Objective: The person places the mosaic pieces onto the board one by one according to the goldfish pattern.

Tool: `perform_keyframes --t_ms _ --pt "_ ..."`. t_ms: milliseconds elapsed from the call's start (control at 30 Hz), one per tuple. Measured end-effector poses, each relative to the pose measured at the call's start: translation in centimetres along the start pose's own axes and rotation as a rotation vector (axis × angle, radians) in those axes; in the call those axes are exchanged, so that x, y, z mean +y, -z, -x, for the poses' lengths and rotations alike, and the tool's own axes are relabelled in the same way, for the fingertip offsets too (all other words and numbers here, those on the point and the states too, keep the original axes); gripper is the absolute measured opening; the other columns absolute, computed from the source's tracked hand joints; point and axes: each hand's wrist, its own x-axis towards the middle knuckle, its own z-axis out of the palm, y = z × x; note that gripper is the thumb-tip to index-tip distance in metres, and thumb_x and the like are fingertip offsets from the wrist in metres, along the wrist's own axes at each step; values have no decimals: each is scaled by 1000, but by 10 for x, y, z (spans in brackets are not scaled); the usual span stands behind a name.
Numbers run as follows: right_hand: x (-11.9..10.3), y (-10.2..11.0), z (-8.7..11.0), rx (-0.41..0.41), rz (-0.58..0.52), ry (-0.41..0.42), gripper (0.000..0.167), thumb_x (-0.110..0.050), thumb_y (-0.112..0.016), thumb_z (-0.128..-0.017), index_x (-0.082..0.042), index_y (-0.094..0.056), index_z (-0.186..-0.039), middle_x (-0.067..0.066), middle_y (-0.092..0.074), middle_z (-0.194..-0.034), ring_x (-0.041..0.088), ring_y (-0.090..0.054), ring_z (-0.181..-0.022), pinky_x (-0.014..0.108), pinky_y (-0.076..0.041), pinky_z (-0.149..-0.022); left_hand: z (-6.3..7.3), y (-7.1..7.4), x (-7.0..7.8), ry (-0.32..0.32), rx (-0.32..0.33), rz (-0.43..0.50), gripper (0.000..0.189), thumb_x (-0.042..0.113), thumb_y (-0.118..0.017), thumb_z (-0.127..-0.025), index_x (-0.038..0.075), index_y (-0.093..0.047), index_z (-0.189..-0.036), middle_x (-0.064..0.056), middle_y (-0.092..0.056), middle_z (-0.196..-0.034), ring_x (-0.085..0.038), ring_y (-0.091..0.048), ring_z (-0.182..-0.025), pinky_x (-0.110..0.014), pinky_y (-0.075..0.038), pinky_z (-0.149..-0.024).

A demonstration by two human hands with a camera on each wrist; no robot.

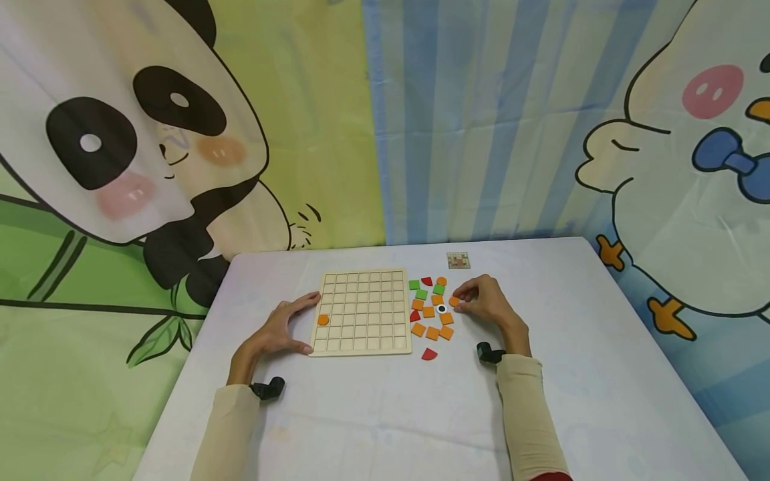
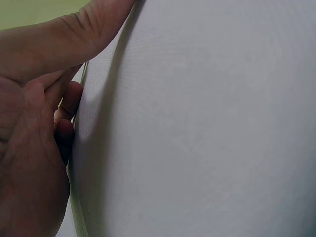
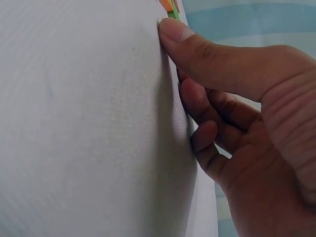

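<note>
A pale square grid board [image 1: 361,314] lies on the table, with one orange rounded piece [image 1: 323,320] in its leftmost column. My left hand [image 1: 280,329] rests at the board's left side, thumb at the near corner and fingers spread along the edge higher up. On the other side, my right hand [image 1: 488,304] pinches a small orange rounded piece [image 1: 454,301] at the right margin of the loose pieces. Its fingers are bent, and the thumb [image 3: 192,43] lies close along the table in the right wrist view. The left wrist view shows the left hand's palm and thumb [image 2: 59,44].
Loose pieces lie right of the board: several orange squares [image 1: 432,333], green squares [image 1: 422,294], red wedges [image 1: 429,354] and a white disc with a black centre [image 1: 442,309]. A small patterned card [image 1: 458,260] lies near the far edge of the white table [image 1: 373,427]. Printed curtains hang behind.
</note>
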Motion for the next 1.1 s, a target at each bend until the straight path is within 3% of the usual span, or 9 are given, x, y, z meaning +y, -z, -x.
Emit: perform_keyframes --t_ms 200,400,533,733,1100 --pt "1 -2 1 10 -7 3 21 -2 -92 -84 1 -84 -103 14 -78 -89 21 -63 -80 23 -50 -72 3 -1 -1 -94 46 0 123 35 -108 -56 12 -52 -163 -11 -44 -175 -29 -48 -125 -38 -32 -100" --pt "4 -4 1 23 -19 1 20 -1 -91 -85 0 -85 -104 12 -78 -91 20 -63 -81 22 -51 -73 1 -4 -12 -118 53 -4 122 35 -109 -57 17 -52 -164 -3 -44 -176 -25 -48 -126 -37 -33 -100" --pt "4 -4 1 28 -23 10 19 -1 -89 -86 -1 -85 -104 12 -79 -92 20 -64 -81 22 -51 -74 1 -2 -6 -85 37 -7 123 32 -109 -56 12 -52 -163 -10 -43 -175 -30 -48 -129 -40 -33 -102" --pt "2 -4 3 23 -31 15 19 1 -87 -88 0 -85 -107 13 -81 -96 21 -65 -83 22 -53 -75 0 2 5 16 -7 -13 125 29 -109 -57 9 -49 -164 -14 -39 -177 -36 -47 -138 -53 -34 -109" --pt "3 -4 1 7 -38 14 19 1 -85 -91 -1 -84 -109 13 -81 -99 20 -66 -86 22 -53 -77 2 -1 1 -67 30 -27 121 30 -107 -57 8 -51 -163 -14 -43 -175 -34 -48 -133 -43 -33 -105"
